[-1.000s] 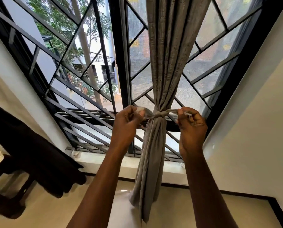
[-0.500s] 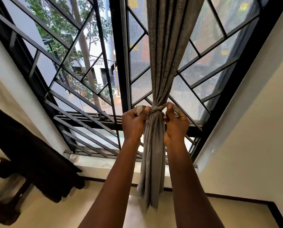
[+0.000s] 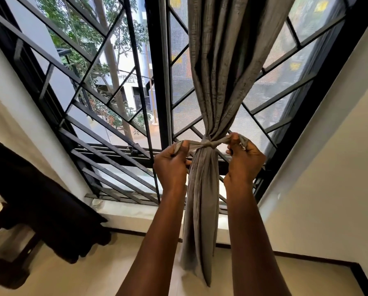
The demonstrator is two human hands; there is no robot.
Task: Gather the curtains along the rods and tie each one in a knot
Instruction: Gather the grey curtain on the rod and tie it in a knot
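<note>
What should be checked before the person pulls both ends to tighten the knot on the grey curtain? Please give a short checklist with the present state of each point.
1. The left hand grips one end of the tie band: ok.
2. The right hand grips the other end: ok.
3. The curtain is gathered into one bundle where the band goes round it: ok.
4. The knot sits at the front of the bundle, between the hands: ok.
5. The knot is fully tight: cannot tell.
6. The band is free of the window grille behind it: cannot tell.
</note>
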